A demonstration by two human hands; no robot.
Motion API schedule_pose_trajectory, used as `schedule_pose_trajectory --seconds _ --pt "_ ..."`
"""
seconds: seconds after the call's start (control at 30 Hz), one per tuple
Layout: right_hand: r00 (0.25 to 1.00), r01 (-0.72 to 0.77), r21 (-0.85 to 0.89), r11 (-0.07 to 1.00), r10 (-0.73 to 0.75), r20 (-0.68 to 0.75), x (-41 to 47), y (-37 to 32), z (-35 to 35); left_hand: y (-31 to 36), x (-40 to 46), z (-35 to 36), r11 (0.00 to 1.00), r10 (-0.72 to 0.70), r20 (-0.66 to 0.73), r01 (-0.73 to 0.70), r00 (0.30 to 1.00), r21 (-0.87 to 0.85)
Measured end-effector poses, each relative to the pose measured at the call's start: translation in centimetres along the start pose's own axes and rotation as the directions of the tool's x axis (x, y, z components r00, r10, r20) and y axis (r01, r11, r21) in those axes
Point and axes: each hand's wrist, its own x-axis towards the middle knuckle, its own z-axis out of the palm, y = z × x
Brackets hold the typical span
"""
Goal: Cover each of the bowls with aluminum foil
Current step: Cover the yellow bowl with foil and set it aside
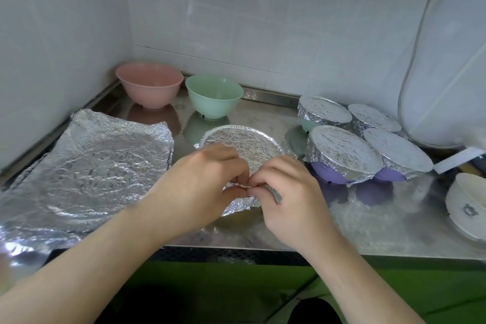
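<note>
The bowl being wrapped in crinkled aluminium foil (244, 144) sits at the middle of the reflective stainless-steel counter (355, 223), but its own colour and near wall are hidden behind both hands and the foil skirt. The left hand (202, 184) and right hand (292, 197) meet at the near rim, fingers curled and pinching a fold of the foil edge between them; the fingertips themselves are tucked out of sight. To the left lies a stack of loose crumpled foil sheets (89, 168), its near corner cut off by the frame. At the back stand an uncovered pink plastic bowl (149, 88) and an uncovered mint-green plastic bowl (214, 96). To the right, four foil-covered bowls (344, 152) crowd together, touching, with purple and green showing beneath the foil. A white bowl with a dark mark (465, 205) is cropped at the right edge. White tiled walls (236, 21) close the corner.
</note>
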Motion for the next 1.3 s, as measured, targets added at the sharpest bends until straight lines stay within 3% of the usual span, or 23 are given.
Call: schedule_pose_trajectory --seconds 0.63,0.77,1.07,1.3 --pt "1.000 0.009 0.007 1.000 -0.009 -0.008 -0.1 0.6 -0.3 -0.4 0.1 -1.2 0.999 -0.024 0.046 0.026 0.999 -0.037" --pt "0.998 0.036 0.077 0.996 -0.040 0.049 0.7 0.9 -0.2 -0.3 0.0 -0.6 1.000 -0.017 0.011 0.017 1.000 -0.024" --pt "0.998 0.061 0.144 0.988 -0.061 0.001 2.6 3.0 1.4 -1.2 0.2 0.3 0.995 -0.081 -0.097 0.087 0.992 0.055" --pt "0.968 0.168 0.230 0.959 -0.205 0.144 6.6 5.3 2.1 -2.8 0.7 -0.1 0.986 -0.138 -0.123 0.148 0.983 0.073"
